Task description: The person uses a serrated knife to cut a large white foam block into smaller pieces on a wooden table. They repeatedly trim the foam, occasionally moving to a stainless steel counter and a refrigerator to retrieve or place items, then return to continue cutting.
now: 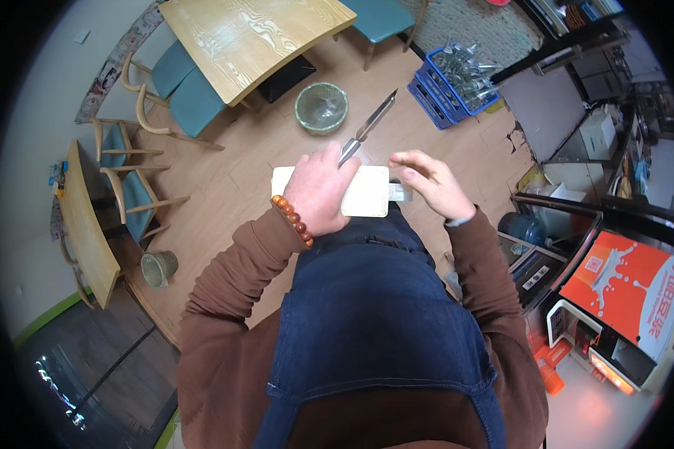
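Note:
My left hand (321, 188) holds a long metal tool (373, 119) with a slim, dark-slotted blade, like a peeler. The blade points away from me, up and to the right. Under the same hand is a cream-white rectangular slab (370, 193) with rounded corners; whether the hand grips it or rests on it, I cannot tell. From the slab's right end a clear plastic piece (401, 192) sticks out. My right hand (432, 182) is just right of that piece, fingers bent and apart, with nothing seen in it.
Ahead on the floor stand a green basket-like bin (321, 109) and a blue crate (452, 90) of glass bottles. A wooden table (258, 39) and teal chairs (196, 109) are at upper left. A smaller bin (158, 268) is at left. An orange-topped machine (612, 280) stands at right.

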Demonstrator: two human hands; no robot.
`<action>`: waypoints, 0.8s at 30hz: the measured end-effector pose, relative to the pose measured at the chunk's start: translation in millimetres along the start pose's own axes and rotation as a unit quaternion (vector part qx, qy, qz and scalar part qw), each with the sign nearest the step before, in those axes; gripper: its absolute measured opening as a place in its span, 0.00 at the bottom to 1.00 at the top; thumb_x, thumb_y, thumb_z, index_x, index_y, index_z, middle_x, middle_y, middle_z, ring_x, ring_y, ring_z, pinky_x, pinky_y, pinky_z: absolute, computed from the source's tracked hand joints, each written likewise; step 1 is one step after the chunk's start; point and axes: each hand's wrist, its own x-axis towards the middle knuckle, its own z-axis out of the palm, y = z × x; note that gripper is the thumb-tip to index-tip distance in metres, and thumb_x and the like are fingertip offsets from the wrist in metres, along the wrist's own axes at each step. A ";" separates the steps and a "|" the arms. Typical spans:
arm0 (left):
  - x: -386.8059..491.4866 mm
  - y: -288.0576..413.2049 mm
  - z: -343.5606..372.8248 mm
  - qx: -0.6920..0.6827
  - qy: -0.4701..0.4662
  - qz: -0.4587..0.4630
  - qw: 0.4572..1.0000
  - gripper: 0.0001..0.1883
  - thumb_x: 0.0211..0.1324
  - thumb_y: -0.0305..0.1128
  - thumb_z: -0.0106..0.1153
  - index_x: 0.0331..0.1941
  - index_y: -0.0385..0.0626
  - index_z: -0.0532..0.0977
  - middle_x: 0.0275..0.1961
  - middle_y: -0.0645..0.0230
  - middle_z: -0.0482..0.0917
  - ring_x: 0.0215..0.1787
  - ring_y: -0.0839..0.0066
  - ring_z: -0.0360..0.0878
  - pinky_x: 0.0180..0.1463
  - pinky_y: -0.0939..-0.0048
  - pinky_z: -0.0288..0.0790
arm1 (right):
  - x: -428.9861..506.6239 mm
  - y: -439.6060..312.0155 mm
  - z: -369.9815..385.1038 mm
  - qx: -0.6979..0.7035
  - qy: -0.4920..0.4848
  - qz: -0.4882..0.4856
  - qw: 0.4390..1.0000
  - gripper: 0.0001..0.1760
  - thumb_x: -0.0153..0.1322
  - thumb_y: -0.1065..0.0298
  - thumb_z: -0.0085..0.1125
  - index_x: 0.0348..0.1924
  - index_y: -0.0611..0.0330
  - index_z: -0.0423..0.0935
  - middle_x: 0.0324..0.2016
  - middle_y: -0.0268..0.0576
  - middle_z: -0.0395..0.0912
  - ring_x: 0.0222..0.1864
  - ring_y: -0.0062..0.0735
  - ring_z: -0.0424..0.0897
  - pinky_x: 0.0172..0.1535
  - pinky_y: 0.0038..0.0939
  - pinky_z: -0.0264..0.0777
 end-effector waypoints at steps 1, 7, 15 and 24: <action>-1.2 -10.4 -2.8 0.020 -0.009 -0.015 1.000 0.36 0.39 0.32 0.76 0.59 0.43 0.77 0.51 0.51 0.74 0.51 0.48 0.79 0.53 0.50 0.73 | 22.1 -2.7 9.3 0.024 -0.022 0.012 0.999 0.22 0.82 0.63 0.66 0.65 0.69 0.80 0.55 0.42 0.86 0.58 0.28 0.84 0.62 0.30 0.78; 11.9 -58.7 -19.9 0.053 -0.014 -0.069 0.996 0.40 0.38 0.29 0.75 0.63 0.44 0.74 0.52 0.53 0.73 0.54 0.50 0.78 0.53 0.52 0.72 | 152.5 -6.1 60.4 0.237 -0.146 0.175 0.944 0.13 0.83 0.62 0.65 0.51 0.63 0.87 0.43 0.35 0.88 0.47 0.21 0.85 0.54 0.27 0.80; 86.6 -139.4 -60.8 0.077 -0.063 -0.151 0.984 0.39 0.39 0.28 0.73 0.63 0.43 0.73 0.56 0.50 0.74 0.54 0.50 0.80 0.56 0.51 0.73 | 302.6 -18.1 58.6 0.321 -0.223 0.176 0.903 0.11 0.84 0.64 0.63 0.50 0.63 0.85 0.45 0.38 0.88 0.48 0.23 0.85 0.57 0.29 0.80; 116.3 -250.5 -99.0 -0.114 0.048 -0.259 0.958 0.44 0.39 0.33 0.82 0.66 0.40 0.74 0.55 0.53 0.83 0.59 0.53 0.83 0.66 0.54 0.77 | 429.7 -24.6 -45.2 0.422 -0.015 -0.023 0.906 0.08 0.86 0.69 0.52 0.50 0.64 0.76 0.36 0.43 0.80 0.43 0.41 0.87 0.50 0.41 0.86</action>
